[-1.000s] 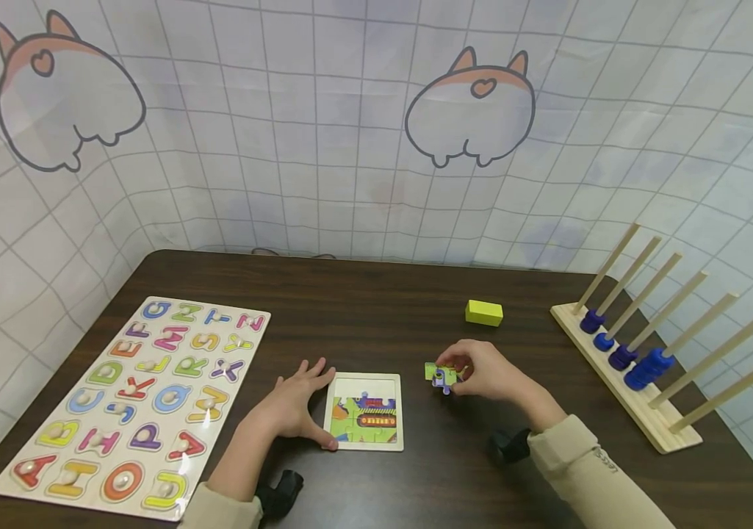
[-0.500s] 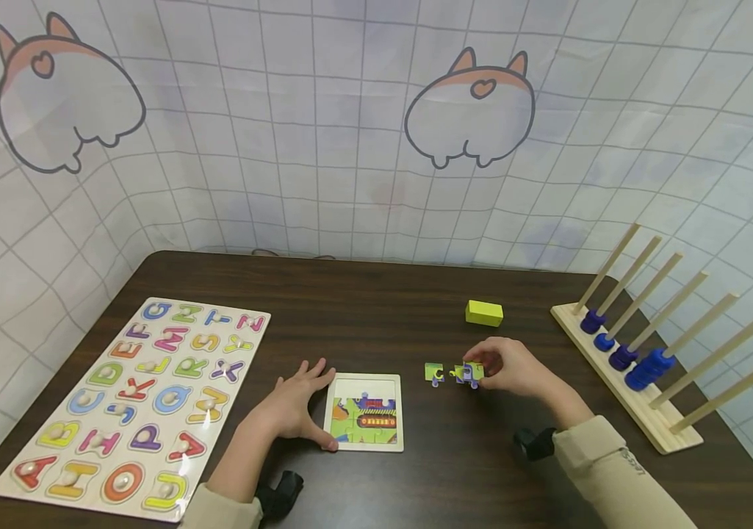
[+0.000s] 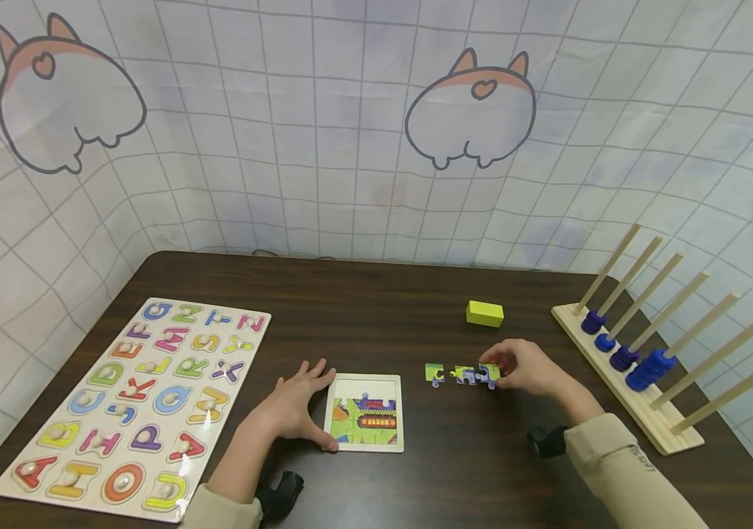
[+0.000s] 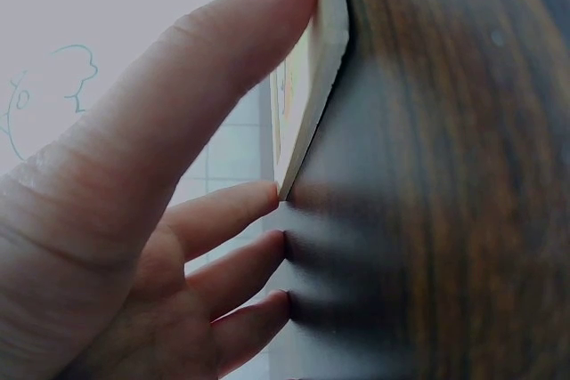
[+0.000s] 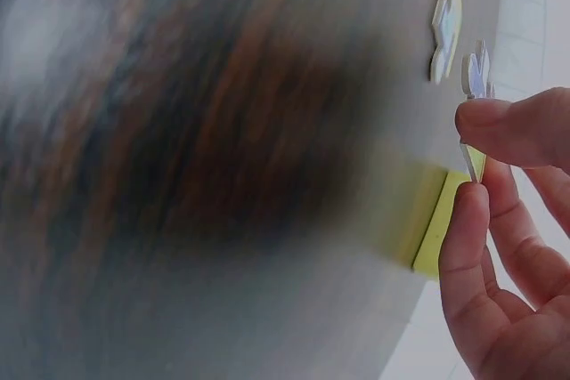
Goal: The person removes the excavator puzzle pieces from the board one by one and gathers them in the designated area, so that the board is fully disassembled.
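Note:
A small jigsaw tray (image 3: 400, 411) with a pale rim holds several joined pieces in its lower part; its upper part shows bare white. My left hand (image 3: 290, 404) lies at the tray's left side with fingers spread, index fingertip at the far left corner and thumb on the near left corner. To the right, my right hand (image 3: 524, 367) pinches a green and purple puzzle piece (image 3: 490, 375) by its right edge. In the right wrist view this puzzle piece (image 5: 476, 162) is tilted between thumb and fingertips. Two more pieces, a middle one (image 3: 463, 375) and a left one (image 3: 435, 374), lie beside it.
A yellow block (image 3: 485, 314) lies beyond my right hand. At the right stands a wooden peg rack (image 3: 627, 382) with blue and purple discs. A letter puzzle board (image 3: 131, 408) covers the table's left. A patterned cloth (image 3: 350, 147) hangs behind the table.
My right hand has moved right with its puzzle piece, leaving the left and middle pieces uncovered on the table. The left hand and tray have stayed in place.

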Motion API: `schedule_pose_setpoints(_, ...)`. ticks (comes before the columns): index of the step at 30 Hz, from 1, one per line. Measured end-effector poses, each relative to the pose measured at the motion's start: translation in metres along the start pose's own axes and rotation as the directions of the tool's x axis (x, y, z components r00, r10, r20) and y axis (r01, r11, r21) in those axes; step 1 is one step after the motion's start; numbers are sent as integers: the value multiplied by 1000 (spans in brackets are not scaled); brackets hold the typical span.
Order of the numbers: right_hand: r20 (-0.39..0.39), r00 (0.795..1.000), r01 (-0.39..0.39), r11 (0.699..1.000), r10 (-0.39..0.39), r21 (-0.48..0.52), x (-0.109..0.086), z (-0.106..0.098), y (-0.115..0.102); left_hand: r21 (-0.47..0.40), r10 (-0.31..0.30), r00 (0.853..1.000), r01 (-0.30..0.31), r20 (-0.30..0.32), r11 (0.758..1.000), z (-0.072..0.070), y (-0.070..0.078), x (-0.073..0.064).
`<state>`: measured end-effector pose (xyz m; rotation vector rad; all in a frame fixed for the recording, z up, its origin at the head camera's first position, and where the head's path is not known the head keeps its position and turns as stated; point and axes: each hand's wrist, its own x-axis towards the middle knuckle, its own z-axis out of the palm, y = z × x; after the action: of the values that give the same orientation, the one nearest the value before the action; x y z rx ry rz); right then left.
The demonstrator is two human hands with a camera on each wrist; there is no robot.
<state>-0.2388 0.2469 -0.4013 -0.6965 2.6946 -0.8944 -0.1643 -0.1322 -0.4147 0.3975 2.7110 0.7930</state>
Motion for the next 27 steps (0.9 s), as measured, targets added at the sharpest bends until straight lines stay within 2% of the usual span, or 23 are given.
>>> schedule_pose_setpoints(14, 20, 999, -37, 999, 38, -33, -2, -4, 10, -2, -2, 1000, 2, 0, 1000, 0, 1, -1)
schedule_pose_setpoints(27, 41, 997, -59, 997, 61, -46, 0, -2, 9, -6, 1, 1000, -1, 0, 1000, -1, 1, -1)
